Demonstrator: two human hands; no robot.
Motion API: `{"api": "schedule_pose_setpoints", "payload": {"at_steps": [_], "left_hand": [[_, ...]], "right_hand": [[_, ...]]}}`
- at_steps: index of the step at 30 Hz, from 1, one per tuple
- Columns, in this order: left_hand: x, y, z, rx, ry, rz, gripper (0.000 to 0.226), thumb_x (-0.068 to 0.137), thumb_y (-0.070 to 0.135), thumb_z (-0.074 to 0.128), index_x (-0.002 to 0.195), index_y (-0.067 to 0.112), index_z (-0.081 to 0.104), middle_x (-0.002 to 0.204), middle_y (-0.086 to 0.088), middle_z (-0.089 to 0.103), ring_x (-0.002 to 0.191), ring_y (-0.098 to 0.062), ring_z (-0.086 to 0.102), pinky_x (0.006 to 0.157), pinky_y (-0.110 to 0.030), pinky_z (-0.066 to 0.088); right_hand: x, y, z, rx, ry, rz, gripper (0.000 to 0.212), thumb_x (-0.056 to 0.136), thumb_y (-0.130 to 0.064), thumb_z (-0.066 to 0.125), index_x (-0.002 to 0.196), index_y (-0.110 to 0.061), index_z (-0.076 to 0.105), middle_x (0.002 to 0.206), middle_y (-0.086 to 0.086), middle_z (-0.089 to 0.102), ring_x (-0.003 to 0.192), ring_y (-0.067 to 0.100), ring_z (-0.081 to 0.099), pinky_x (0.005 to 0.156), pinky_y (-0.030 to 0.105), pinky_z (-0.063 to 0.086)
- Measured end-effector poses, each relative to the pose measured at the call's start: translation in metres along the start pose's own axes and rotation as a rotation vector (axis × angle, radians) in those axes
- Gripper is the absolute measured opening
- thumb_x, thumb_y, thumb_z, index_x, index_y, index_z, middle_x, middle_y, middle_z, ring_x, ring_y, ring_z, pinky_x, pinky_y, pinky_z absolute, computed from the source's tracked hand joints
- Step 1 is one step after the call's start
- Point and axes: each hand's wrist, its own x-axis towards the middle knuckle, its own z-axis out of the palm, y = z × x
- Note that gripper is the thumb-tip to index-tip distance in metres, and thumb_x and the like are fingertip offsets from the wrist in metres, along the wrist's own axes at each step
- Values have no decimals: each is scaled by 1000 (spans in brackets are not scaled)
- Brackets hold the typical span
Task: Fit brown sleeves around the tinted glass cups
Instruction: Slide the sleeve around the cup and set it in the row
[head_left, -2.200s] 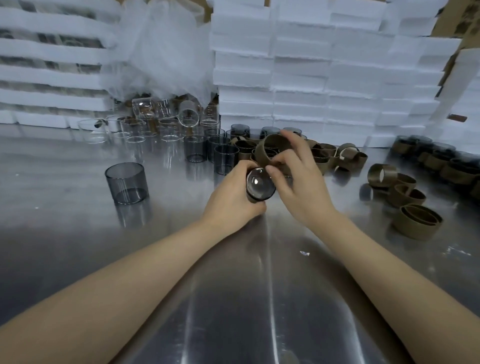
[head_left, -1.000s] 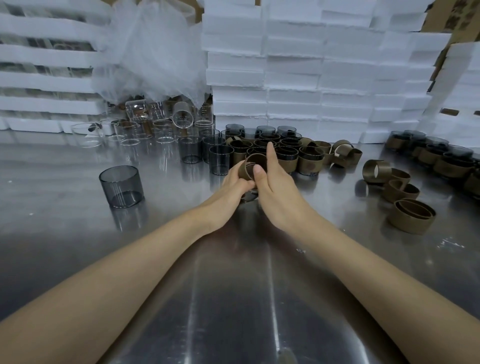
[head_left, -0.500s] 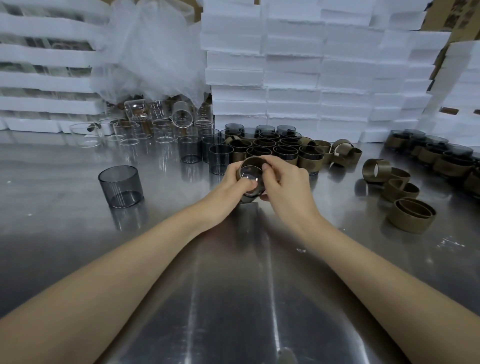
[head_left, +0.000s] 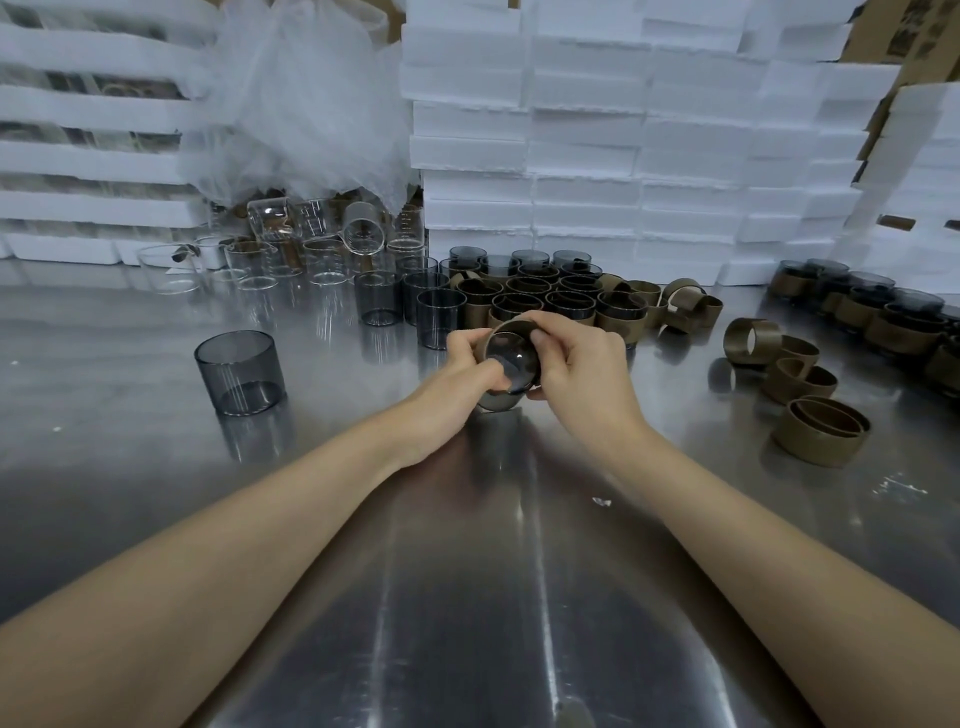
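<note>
Over the shiny steel counter (head_left: 467, 571), the left grip (head_left: 457, 376) and right grip (head_left: 587, 364) both curl round one smoky tinted glass cup (head_left: 511, 364), tilted base toward the camera. A brown ring-shaped sleeve (head_left: 511, 326) circles the cup's far end.

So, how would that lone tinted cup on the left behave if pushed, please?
The lone tinted cup stands upright and squat, so it probably slides rather than tips. The shiny metal table likely offers little grip. Thin-looking glass, so possibly fragile.

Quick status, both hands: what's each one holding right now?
Left hand: closed, holding the tinted glass cup.
Right hand: closed, holding the same cup at its brown sleeve.
</note>
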Motion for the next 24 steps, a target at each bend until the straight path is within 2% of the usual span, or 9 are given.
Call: {"api": "schedule_pose_setpoints", "payload": {"at_steps": [3,6,8,10,13,16,20,22,24], "left_hand": [[-4,4,3,-65,-24,20,48,64,24,57,109,25,41,111,-2,52,106,-17,52,90,-29,41],[-8,9,5,-210,11,15,43,69,10,54,110,16,46,106,-7,56,94,-15,55,82,-27,45],[-10,10,4,-330,45,26,42,80,-5,51,121,3,50,111,-15,58,96,-20,58,89,-32,47],[-11,11,2,-373,42,50,45,88,-11,46,132,-6,49,120,-22,58,107,-26,56,101,-37,43],[-9,14,0,-403,42,71,50,87,6,61,135,-4,50,132,-25,57,119,-31,54,112,-41,35],[-8,12,1,-414,13,17,49,88,30,67,130,6,57,127,-13,63,122,-26,55,118,-46,30],[-8,12,-1,-416,-87,-37,43,88,47,54,120,21,66,130,-10,64,127,-23,56,109,-35,43],[-8,15,-3,-463,-88,-67,43,86,49,56,117,22,67,129,-11,65,125,-23,57,106,-33,45],[-9,17,-3,-504,-95,-90,48,84,50,57,121,20,63,126,-12,66,122,-23,60,100,-31,50]], "right_hand": [[4,-1,-3,75,-20,104,29,95,-7,50,101,-21,75,85,0,74,75,21,71,67,41,60],[4,-3,-7,285,-64,277,20,95,-13,57,100,-17,76,87,4,75,81,24,72,62,31,60],[6,-2,-10,452,-178,421,19,95,-20,59,104,-13,74,97,7,75,92,25,70,78,33,59],[7,2,-13,694,-339,553,29,97,-25,53,117,-10,67,112,10,71,104,25,66,94,35,53],[7,5,-18,966,-458,634,49,92,-31,56,135,-6,52,126,21,59,110,32,59,97,40,52],[5,9,-17,1036,-428,618,57,87,-39,61,135,-10,53,126,17,61,115,32,59,94,41,53],[6,7,-17,1051,-417,635,57,81,-47,66,128,-16,61,124,14,63,112,28,62,86,37,54],[8,5,-17,1065,-411,641,59,77,-49,69,126,-16,63,123,13,65,112,27,63,85,36,55],[9,4,-15,1078,-400,631,54,76,-51,70,119,-19,68,114,8,69,105,22,66,80,32,55]]}}
